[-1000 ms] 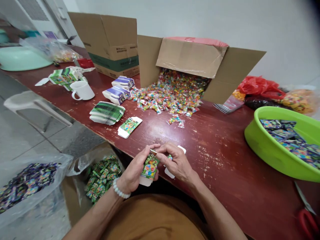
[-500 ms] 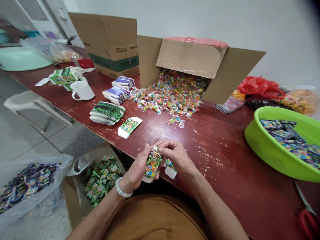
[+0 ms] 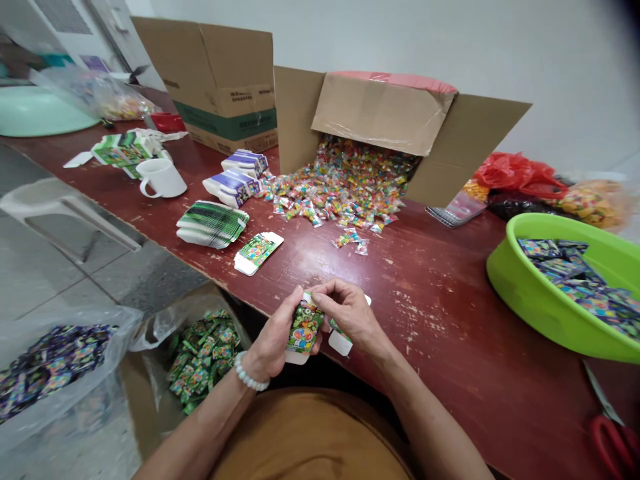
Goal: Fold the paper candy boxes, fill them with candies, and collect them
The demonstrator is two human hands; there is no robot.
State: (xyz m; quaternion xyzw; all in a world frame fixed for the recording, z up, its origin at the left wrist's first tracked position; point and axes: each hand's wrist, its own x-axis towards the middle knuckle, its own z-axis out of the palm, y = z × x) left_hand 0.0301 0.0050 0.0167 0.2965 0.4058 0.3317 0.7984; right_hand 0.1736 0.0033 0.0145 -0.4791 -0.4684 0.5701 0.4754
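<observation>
My left hand [image 3: 276, 337], with a pale bead bracelet at the wrist, is wrapped round a small green printed candy box [image 3: 304, 328]. A white flap shows at the box's lower end. The fingers of my right hand [image 3: 345, 310] are pinched at the box's upper end, on its top flap. Under my right hand lies another green carton [image 3: 341, 341] at the table edge, partly hidden. Beyond my hands, a few flat green cartons [image 3: 259, 253] lie beside a fanned stack of flat cartons [image 3: 213, 224].
Wrapped candies [image 3: 345, 193] spill from a tipped cardboard box [image 3: 383, 113]. A green basin [image 3: 520, 293] with dark packets and red-handled scissors [image 3: 613, 427] are at right. A white mug [image 3: 163, 179] stands left. Below, a lined carton [image 3: 137, 400] holds green packets.
My right fingertips have shifted slightly over the top end of the box, and its white flap there shows less. My left hand keeps its hold. The view has moved a little.
</observation>
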